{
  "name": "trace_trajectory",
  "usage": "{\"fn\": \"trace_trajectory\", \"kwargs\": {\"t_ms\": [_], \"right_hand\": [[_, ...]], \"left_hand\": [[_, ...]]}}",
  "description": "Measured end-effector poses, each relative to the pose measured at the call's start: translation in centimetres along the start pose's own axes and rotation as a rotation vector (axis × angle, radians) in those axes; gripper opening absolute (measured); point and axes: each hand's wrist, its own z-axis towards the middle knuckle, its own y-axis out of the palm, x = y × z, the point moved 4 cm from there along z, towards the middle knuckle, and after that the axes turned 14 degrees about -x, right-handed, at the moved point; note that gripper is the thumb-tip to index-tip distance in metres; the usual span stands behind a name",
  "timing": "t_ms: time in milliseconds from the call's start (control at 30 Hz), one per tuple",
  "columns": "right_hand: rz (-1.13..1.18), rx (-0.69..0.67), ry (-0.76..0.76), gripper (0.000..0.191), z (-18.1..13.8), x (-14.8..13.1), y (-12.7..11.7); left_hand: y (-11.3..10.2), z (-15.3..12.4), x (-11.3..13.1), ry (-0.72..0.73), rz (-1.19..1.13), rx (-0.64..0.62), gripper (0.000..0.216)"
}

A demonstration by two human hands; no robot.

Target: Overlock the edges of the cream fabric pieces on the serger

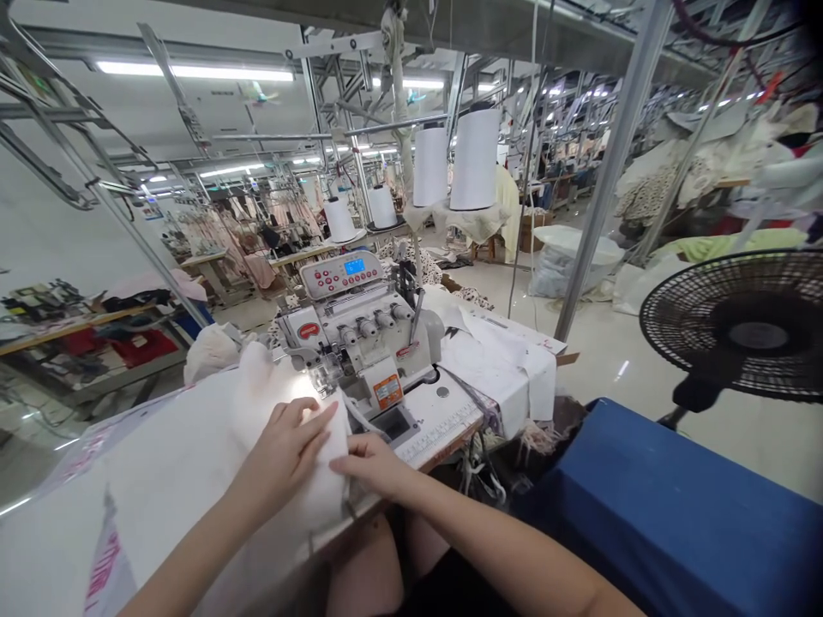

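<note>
A white overlock sewing machine (363, 343) stands on the worktable, its lamp lighting the needle area. Pale cream fabric (257, 403) lies in front of it and runs under the presser foot. My left hand (289, 446) rests flat on the fabric with fingers stretched toward the needle. Just right of it, my right hand (369, 467) pinches the fabric's near edge at the machine's front.
White thread cones (474, 158) stand on a rack behind the machine. White cut pieces (501, 360) are piled to its right. A blue-covered bin (669, 514) and a black floor fan (746, 330) stand at right. A steel pole (608, 171) rises beyond the table.
</note>
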Motion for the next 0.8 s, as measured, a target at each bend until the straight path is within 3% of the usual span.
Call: {"fn": "trace_trajectory", "kwargs": {"t_ms": [133, 233, 400, 533, 700, 800], "right_hand": [[-0.214, 0.035, -0.067, 0.03, 0.0, 0.1, 0.2], [-0.427, 0.03, 0.019, 0.022, -0.9, 0.7, 0.7], [-0.414, -0.025, -0.037, 0.02, -2.7, 0.0, 1.3], [-0.423, -0.059, -0.111, 0.01, -3.7, -1.2, 1.9], [-0.618, -0.052, -0.177, 0.036, -4.6, -1.6, 2.4], [-0.823, -0.016, -0.17, 0.036, -5.0, -1.6, 2.4]], "left_hand": [[0.3, 0.7, -0.3, -0.024, 0.032, 0.03, 0.039], [0.1, 0.2, -0.1, 0.029, 0.014, 0.086, 0.036], [0.5, -3.6, 2.0, 0.205, -0.042, 0.26, 0.032], [2.0, -6.1, 3.7, 0.15, -0.02, 0.292, 0.029], [2.3, -6.5, 4.5, 0.117, -0.073, 0.37, 0.016], [2.0, -6.3, 4.6, 0.121, -0.143, 0.361, 0.02]]}}
